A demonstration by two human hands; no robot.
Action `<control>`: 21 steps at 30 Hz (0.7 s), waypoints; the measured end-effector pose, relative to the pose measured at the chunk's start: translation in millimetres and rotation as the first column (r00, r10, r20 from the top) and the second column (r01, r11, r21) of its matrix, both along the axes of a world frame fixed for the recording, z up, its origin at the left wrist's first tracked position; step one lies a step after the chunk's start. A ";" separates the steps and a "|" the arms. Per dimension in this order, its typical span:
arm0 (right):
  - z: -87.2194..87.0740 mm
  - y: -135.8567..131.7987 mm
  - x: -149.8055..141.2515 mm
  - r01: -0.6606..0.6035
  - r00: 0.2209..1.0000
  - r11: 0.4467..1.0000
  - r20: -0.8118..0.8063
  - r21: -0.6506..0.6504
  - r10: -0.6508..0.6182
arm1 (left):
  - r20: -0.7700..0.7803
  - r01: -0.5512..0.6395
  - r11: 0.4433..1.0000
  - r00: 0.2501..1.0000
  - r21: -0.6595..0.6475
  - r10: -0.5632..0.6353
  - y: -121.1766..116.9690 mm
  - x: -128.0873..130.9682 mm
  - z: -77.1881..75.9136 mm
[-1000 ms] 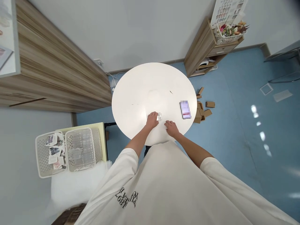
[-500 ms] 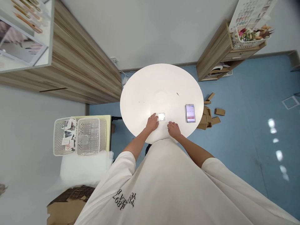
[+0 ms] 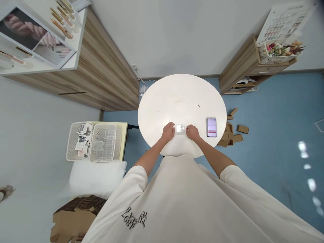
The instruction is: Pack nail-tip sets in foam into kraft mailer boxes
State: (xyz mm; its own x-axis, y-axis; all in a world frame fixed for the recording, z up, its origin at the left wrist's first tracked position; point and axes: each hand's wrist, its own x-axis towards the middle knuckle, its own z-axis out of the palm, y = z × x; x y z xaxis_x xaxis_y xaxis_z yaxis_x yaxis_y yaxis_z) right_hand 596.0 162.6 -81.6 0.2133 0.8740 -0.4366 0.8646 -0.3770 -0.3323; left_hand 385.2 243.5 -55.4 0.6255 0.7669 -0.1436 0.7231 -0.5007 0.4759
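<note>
A small, shiny, square clear packet (image 3: 180, 128) lies on the white round table (image 3: 174, 91), between my two hands. My left hand (image 3: 168, 132) is at the packet's left side, palm down, with its fingers apart and loosely bent. On the other side, my right hand (image 3: 192, 132) has its fingers curled together, tips close to the packet's right edge. Whether those tips pinch the edge is too small to make out. What the packet contains cannot be read through the glare.
A phone (image 3: 211, 127) lies on the table's right side. White baskets (image 3: 103, 143) with packets stand on a side stand at left. Wooden cabinets (image 3: 108, 64) rise at back left. Cardboard pieces (image 3: 227, 135) lie on the blue floor at right.
My right hand has come closer to the packet's right side. The packet now sits between both hands, with clear film showing below it. The whole view has shifted a little.
</note>
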 end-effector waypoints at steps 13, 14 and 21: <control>-8.7 17.6 4.0 0.043 0.998 0.998 0.058 -0.055 -0.040 | -0.186 0.515 0.857 0.845 0.029 -0.502 -25.8 18.3 -14.3; -8.6 18.6 3.9 0.041 0.997 0.997 0.063 -0.059 -0.037 | -0.184 0.492 0.870 0.859 0.040 -0.478 -25.3 19.6 -18.2; -6.8 26.5 4.4 0.044 0.994 0.995 0.099 -0.093 -0.035 | -0.223 0.362 0.931 0.913 0.051 -0.343 -15.3 25.2 -36.1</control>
State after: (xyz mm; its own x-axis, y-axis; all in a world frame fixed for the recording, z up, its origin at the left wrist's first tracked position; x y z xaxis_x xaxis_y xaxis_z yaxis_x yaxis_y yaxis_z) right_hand 600.5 189.1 -88.4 0.2921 0.8196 -0.4928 0.8749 -0.4371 -0.2084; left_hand 410.4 228.2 -91.5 0.8213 0.5177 -0.2396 0.5689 -0.7745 0.2765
